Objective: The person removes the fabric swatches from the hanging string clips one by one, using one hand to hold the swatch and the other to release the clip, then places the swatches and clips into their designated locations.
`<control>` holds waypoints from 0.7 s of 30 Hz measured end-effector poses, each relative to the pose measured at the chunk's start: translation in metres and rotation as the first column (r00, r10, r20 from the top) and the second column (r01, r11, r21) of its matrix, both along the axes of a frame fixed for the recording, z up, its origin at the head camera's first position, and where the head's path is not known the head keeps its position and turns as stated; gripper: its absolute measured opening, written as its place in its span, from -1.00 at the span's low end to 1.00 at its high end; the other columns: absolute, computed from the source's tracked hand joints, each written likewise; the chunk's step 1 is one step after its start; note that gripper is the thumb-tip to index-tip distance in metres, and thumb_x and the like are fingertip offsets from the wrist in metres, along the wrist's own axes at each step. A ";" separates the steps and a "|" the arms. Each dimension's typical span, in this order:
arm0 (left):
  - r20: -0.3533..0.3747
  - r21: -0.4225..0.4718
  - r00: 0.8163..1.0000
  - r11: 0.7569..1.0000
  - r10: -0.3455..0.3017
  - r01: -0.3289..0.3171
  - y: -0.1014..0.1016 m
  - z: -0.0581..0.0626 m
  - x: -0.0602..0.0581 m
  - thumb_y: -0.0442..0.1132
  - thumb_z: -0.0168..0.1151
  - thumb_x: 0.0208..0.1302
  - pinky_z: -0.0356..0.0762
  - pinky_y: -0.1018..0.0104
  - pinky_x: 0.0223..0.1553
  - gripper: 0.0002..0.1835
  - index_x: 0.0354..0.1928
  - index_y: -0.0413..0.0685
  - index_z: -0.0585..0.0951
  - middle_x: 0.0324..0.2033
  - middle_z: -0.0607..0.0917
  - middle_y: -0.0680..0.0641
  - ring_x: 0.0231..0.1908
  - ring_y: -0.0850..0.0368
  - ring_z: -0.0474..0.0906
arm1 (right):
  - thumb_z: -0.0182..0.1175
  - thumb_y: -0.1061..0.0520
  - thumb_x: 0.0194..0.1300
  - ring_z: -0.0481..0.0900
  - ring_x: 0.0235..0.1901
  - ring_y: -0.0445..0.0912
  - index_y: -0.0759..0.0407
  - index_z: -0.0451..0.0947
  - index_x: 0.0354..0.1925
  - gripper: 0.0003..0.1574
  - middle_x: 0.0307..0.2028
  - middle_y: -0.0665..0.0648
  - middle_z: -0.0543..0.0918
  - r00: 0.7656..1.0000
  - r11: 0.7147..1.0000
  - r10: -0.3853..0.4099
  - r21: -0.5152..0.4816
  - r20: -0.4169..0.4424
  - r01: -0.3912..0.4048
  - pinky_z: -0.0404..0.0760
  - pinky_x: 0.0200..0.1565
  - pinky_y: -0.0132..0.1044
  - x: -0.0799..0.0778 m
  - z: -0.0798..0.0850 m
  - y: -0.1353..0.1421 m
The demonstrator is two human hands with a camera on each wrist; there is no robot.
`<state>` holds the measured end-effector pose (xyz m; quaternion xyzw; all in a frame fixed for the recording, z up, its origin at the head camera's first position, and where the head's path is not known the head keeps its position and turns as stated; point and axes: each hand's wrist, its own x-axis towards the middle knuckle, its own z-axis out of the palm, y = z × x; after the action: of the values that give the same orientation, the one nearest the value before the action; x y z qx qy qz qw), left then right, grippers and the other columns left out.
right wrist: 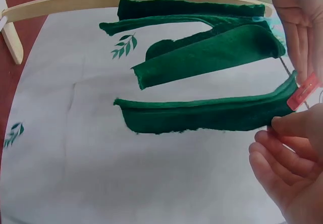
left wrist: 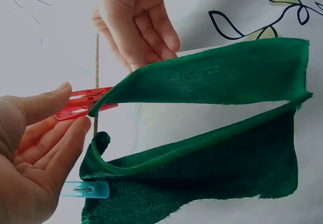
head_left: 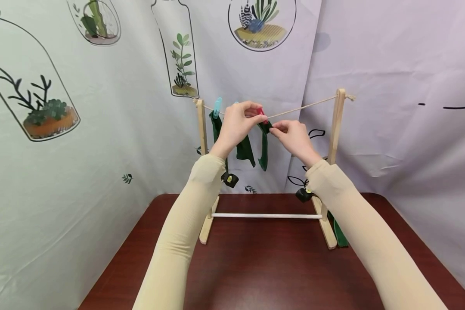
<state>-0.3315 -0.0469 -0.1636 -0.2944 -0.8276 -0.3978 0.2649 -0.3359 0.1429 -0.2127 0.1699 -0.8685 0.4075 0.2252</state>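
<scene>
Because the green velvety strip [head_left: 264, 150] seemingly needs steadying on the rope [head_left: 302, 107] at one o'clock, my left hand [head_left: 237, 122] pinches the red clothespin [head_left: 261, 113] while my right hand [head_left: 295, 137] pinches the strip's edge at four o'clock from it.

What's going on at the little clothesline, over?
Left hand pinches red clothespin. Right hand pinches green strip's upper end. Strip hangs at the rope. Nothing seems in the way, over.

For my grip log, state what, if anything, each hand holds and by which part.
The left hand pinches the red clothespin by its handle end; the right hand pinches the green velvety cloth strip by its upper end, near the clothespin.
</scene>
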 end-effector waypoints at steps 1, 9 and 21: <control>-0.014 0.005 1.000 1.000 -0.002 0.002 0.000 0.000 0.001 -0.12 0.40 0.31 0.62 0.35 -0.16 -0.68 0.03 -0.13 0.73 -0.18 0.79 -0.05 -0.14 0.16 0.70 | 0.21 0.00 0.47 0.68 -0.10 0.08 0.25 0.68 0.07 -0.60 -0.07 0.26 0.74 1.000 1.000 0.007 -0.009 0.007 -0.007 0.60 -0.09 0.00 0.001 0.000 0.000; -0.086 0.075 0.996 0.997 0.005 0.001 -0.004 0.002 0.006 -0.19 0.40 0.31 0.60 0.35 -0.27 -0.79 -0.15 -0.19 0.78 -0.30 0.81 -0.05 -0.24 0.15 0.73 | 0.22 -0.04 0.46 0.64 -0.18 0.00 0.18 0.70 0.06 -0.61 -0.16 0.20 0.75 0.997 0.994 0.064 -0.090 0.036 -0.060 0.50 -0.19 -0.17 0.007 0.002 -0.002; -0.137 0.150 0.990 0.988 -0.020 0.041 -0.012 0.012 0.017 -0.18 0.44 0.27 0.57 0.39 -0.29 -0.81 -0.18 -0.15 0.79 -0.34 0.81 -0.02 -0.30 0.25 0.70 | 0.14 -0.04 0.45 0.60 -0.22 -0.02 0.16 0.69 -0.04 -0.65 -0.22 0.18 0.73 0.998 0.993 0.048 -0.106 0.043 -0.044 0.47 -0.16 -0.18 0.013 0.002 0.005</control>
<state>-0.3145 -0.0585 -0.1521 -0.3123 -0.7702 -0.4431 0.3360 -0.3227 0.1476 -0.2107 0.1684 -0.8467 0.4615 0.2044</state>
